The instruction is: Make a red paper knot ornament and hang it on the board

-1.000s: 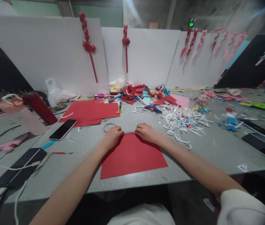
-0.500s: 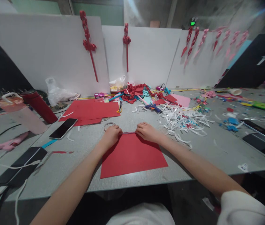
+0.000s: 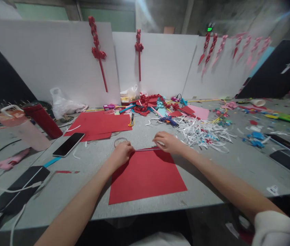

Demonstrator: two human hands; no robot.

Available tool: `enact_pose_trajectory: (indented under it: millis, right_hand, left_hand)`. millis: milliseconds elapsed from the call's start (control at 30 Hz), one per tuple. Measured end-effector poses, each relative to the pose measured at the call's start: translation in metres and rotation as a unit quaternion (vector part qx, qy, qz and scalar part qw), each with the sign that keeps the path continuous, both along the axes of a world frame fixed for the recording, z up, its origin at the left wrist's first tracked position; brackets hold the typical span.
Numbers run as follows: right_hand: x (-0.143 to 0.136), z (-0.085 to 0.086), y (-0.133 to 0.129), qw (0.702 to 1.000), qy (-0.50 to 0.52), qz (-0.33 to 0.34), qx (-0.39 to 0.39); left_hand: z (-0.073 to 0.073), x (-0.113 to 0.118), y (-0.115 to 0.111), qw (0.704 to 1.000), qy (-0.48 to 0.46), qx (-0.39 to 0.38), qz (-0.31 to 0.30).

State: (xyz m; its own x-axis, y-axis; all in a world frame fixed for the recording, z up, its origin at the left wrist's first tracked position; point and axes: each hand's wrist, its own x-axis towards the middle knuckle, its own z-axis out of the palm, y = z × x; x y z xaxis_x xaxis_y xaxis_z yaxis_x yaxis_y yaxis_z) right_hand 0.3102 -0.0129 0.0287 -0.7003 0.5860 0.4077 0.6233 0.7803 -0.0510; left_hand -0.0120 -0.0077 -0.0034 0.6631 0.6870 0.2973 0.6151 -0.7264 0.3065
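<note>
A red sheet of paper (image 3: 147, 176) lies flat in front of me, with its near edge close to the table edge. Along its far edge runs a thin rod (image 3: 146, 149), with a narrow strip of the red paper against it. My left hand (image 3: 121, 154) pinches the rod and paper at the far left corner, fingertips together. Toward the far right corner, my right hand (image 3: 169, 141) hovers with loosely bent fingers, which look raised off the edge. Behind my left hand lies a thin metal ring (image 3: 120, 139), partly covered by it.
More red sheets (image 3: 99, 123) lie at the back left, with a yellow cutter knife (image 3: 131, 120) beside them. White paper shreds (image 3: 206, 133) and a blue glue gun (image 3: 169, 120) are at the back right. A phone (image 3: 69, 145), power bank (image 3: 19, 189) and bottles (image 3: 43, 119) stand or lie left.
My right hand has moved right along the far edge and loosened from the rod, leaving more of it visible. My left hand stays at the left corner. The view has shifted slightly.
</note>
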Motion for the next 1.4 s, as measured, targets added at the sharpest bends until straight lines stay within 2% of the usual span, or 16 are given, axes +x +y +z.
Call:
enact_pose_trajectory:
  millis: [100,167,267,333,433,500,600,733,867,1033,1200,1300,1400]
  right_hand:
    - [0.016,0.016,0.018,0.997,0.058,-0.019,-0.038]
    - [0.015,0.017,0.023,0.994,0.068,-0.015,-0.082]
    - [-0.005,0.005,0.019,0.991,0.031,0.005,-0.131]
    - [-0.022,-0.007,0.011,0.991,-0.007,0.011,-0.135]
    - [-0.040,-0.019,0.000,0.992,-0.035,-0.013,-0.120]
    - [-0.046,-0.020,-0.006,0.992,-0.047,-0.036,-0.108]
    - [-0.048,-0.016,-0.012,0.993,-0.089,-0.047,-0.067]
    - [-0.050,-0.008,-0.019,0.986,-0.168,-0.021,0.003]
    - [-0.051,-0.005,-0.027,0.979,-0.201,-0.009,0.026]
    - [-0.051,-0.007,-0.034,0.990,-0.137,-0.031,-0.006]
    - [-0.048,-0.018,-0.023,0.995,-0.043,-0.052,-0.075]
    - [-0.045,-0.024,-0.014,0.989,0.017,-0.046,-0.139]
    - [-0.044,-0.028,-0.008,0.978,0.065,-0.056,-0.190]
  left_hand:
    - [0.000,-0.001,0.001,1.000,0.004,-0.009,0.000]
    - [0.002,0.000,0.001,1.000,0.014,-0.008,0.000]
    - [0.008,0.003,-0.004,0.999,0.036,-0.004,0.011]
    - [0.011,0.005,-0.009,0.998,0.054,0.000,0.024]
    - [0.015,0.008,-0.015,0.995,0.086,0.010,0.043]
    - [0.017,0.010,-0.018,0.993,0.110,0.018,0.048]
    - [0.020,0.011,-0.022,0.986,0.157,0.032,0.040]
    - [0.028,0.014,-0.032,0.973,0.223,0.051,0.025]
    - [0.037,0.019,-0.043,0.965,0.255,0.059,0.030]
    - [0.038,0.024,-0.049,0.960,0.273,0.060,0.036]
    - [0.037,0.023,-0.048,0.963,0.261,0.051,0.040]
    - [0.035,0.019,-0.044,0.971,0.231,0.041,0.037]
    - [0.027,0.013,-0.034,0.986,0.158,0.016,0.042]
